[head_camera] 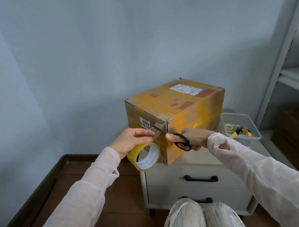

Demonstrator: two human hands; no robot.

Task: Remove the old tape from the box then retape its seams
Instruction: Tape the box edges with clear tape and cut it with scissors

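Observation:
A brown cardboard box point(178, 107), wrapped in yellowish tape with a white shipping label on top, sits on a white drawer cabinet point(192, 176). My left hand point(131, 140) grips a yellow tape roll point(145, 156) at the box's near left corner, and a strip of tape runs from the roll to the box. My right hand point(194, 136) holds black-handled scissors point(182, 140) whose blades point left at that strip near the corner.
A clear plastic bin point(247, 128) holding a small tape roll and a yellow-black tool stands on the cabinet right of the box. A white metal shelf rack point(289, 51) rises at the right. Dark wooden floor lies to the left, my knees at bottom centre.

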